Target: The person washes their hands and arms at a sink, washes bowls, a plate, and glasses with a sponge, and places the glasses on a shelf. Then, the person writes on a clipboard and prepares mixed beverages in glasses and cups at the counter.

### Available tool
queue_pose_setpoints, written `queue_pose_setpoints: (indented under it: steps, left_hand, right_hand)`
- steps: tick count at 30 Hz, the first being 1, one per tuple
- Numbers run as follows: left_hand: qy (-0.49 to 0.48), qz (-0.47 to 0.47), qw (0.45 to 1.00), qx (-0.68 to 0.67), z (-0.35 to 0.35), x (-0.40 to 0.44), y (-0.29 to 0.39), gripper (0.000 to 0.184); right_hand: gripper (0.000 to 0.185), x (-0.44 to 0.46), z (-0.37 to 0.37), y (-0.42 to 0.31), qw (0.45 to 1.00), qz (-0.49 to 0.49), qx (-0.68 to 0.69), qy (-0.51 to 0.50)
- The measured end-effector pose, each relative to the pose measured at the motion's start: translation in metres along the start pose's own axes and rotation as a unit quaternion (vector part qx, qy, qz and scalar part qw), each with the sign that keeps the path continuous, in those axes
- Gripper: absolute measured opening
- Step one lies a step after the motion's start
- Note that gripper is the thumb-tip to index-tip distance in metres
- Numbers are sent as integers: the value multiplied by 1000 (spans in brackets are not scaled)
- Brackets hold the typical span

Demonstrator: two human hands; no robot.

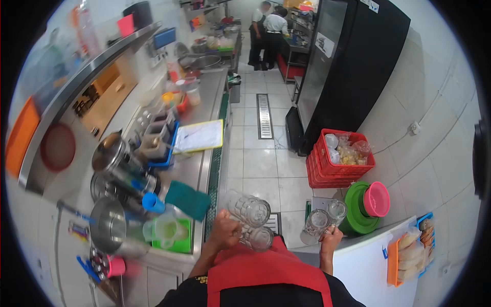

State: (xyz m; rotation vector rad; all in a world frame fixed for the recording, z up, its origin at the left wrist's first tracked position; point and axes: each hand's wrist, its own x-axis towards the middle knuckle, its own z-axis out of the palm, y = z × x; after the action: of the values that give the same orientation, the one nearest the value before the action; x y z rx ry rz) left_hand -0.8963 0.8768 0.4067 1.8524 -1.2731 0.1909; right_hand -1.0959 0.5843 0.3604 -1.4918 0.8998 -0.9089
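My left hand is closed around the handles of two clear glass mugs. The larger-looking dimpled mug lies tilted away over the floor, and the second mug sits just below it, close to my red apron. On the other side, my right hand grips two more glass mugs by their handles. One mug is on the left and the other mug on the right, side by side. My fingers partly hide the handles of both pairs.
A steel counter on the left bears a green cloth, a pitcher and a large pot. Red crates, a green tub and a black fridge line the right. Two people stand far back.
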Motion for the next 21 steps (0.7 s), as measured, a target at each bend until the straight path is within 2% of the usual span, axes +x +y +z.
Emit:
queue_pose_setpoints:
  steps: [1, 3, 4, 5, 7, 9, 11, 12, 13, 14, 16, 18, 19, 20, 21]
  left_hand:
    - [-7, 7, 1000, -3, 8, 20, -19, 14]
    - [10, 5, 1000, -19, 27, 52, -62, 15]
    - [-8, 8, 999, -33, 38, 67, -89, 14]
    - [-11, 7, 999, -33, 47, 83, -113, 14]
    - [1, 11, 1000, -3, 72, 120, -153, 12]
    - [5, -5, 999, 39, 96, 160, -200, 12]
    - [17, -19, 995, 100, 121, 210, -242, 12]
    - [19, -50, 991, 126, 132, 234, -265, 12]
    - [16, -100, 984, 147, 143, 249, -277, 13]
    - [-32, -125, 978, 166, 146, 267, -287, 13]
    - [-19, -153, 973, 173, 156, 282, -315, 12]
    - [25, -182, 966, 180, 189, 291, -364, 12]
    - [61, -184, 970, 148, 211, 283, -398, 12]
    - [94, -186, 972, 113, 235, 267, -425, 13]
    - [129, -222, 956, 140, 259, 255, -446, 13]
  right_hand:
    - [12, 22, 12, 15, 1000, 2, 2, 10]
    - [15, 67, 34, 53, 976, -87, -194, 43]
    - [18, 92, 45, 70, 968, -73, -234, 48]
    - [18, 119, 59, 87, 968, -69, -234, 49]
    - [22, 181, 83, 110, 987, 17, -162, -3]
    - [17, 260, 109, 165, 985, 23, -168, -17]
    - [17, 348, 154, 205, 967, -72, -230, -82]
    - [17, 399, 188, 220, 968, -89, -218, -92]
    - [14, 436, 208, 237, 959, -98, -217, -152]
    - [12, 460, 229, 253, 944, -105, -215, -228]
    - [10, 509, 281, 253, 916, -98, -250, -298]
    - [13, 539, 331, 266, 887, -294, -200, -295]
    - [17, 544, 359, 261, 934, -105, -118, -319]
    - [16, 553, 385, 277, 934, -85, -69, -341]
    - [17, 564, 408, 307, 934, -57, -24, -352]
